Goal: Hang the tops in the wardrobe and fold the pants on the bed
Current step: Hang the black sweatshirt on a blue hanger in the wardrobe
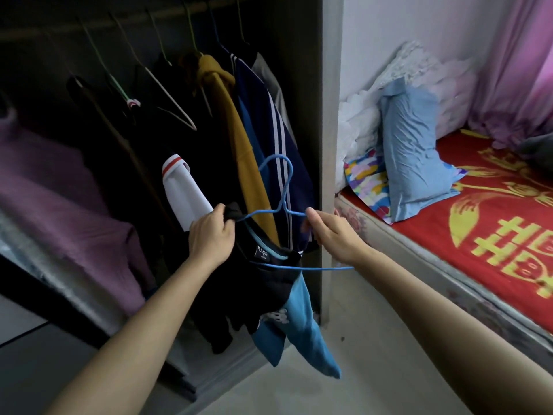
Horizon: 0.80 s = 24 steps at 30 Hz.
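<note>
Dim open wardrobe (329, 115) filling the left, bed (478, 229) in a red cover off to the right. Far left, folded purple fabric (59, 181) on a shelf. Above it, rail (89, 28) with wire hangers, then dark tops, a mustard top (239, 130) and a navy striped jacket (269, 115) already hung.

Centre, low in front of the wardrobe: left hand (211, 232), fingers curled tight, gripping the black shoulder fabric of the black-and-blue top (263, 283). Top drooping below both hands, apparently only half on the blue hanger (291, 172). Left wire arm inside the neck, right arm and lower bar bare.

Right hand (332, 235) pinching the hanger's right arm just by the neck, fingers curled round the wire.

To do well: keep the wire steady with the right, pull the collar across and over the bare arm with the left, seat both shoulders evenly, then lift the hook to a free gap on the rail. Risk: lopsided fabric sliding off.

Far right, blue pillow (413, 151) propped at the bed head, pink curtain (514, 55) behind.
</note>
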### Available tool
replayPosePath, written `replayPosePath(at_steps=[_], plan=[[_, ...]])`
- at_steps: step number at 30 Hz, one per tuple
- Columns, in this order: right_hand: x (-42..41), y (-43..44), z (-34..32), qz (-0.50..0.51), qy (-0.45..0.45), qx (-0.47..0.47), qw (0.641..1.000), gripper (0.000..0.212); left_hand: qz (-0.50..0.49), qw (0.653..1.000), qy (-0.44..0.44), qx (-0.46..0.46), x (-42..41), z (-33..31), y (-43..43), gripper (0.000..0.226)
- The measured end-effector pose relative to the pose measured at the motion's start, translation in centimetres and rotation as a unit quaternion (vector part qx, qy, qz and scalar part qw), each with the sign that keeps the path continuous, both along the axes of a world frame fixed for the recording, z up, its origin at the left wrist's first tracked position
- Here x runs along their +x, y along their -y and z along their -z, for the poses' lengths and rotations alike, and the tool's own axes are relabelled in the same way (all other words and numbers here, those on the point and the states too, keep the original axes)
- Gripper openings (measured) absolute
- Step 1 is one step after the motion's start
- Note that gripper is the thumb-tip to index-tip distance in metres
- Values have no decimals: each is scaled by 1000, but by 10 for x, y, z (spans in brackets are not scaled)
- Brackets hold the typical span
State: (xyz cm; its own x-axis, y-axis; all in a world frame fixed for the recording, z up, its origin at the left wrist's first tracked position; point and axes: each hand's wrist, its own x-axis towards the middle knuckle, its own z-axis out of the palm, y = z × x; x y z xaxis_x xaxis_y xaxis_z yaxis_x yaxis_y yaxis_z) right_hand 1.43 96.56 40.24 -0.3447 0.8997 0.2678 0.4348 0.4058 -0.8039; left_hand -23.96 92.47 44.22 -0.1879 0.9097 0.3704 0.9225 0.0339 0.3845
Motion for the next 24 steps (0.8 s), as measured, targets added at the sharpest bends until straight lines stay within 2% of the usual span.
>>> replayPosePath(at_steps=[4,7,9,10,13,16,18,21,24], plan=[[-18,3,7,26,-22,3,999,49,-4,1000,13,-15,22,-11,-5,7],[-43,9,4,-16,-61,-20,998,48,18,1000,-1,-7,36,-24,-8,29],[-51,8,0,-11,-79,-26,996,48,25,999,-17,16,34,-30,-11,17],[-53,7,-1,-6,-69,-14,997,48,27,999,-20,23,31,-33,-12,9],[-49,3,8,30,-24,35,999,44,7,1000,1,23,19,-36,-13,9],[-35,4,28,71,46,87,993,46,-51,998,26,31,-2,-41,-16,29],[-26,4,41,78,109,112,985,38,-71,996,40,32,-14,-47,-15,37],[-25,0,47,93,94,105,986,16,-25,995,89,28,-20,-51,-9,26],[-31,-5,44,105,81,105,986,16,27,992,122,-13,-26,-53,-6,16]])
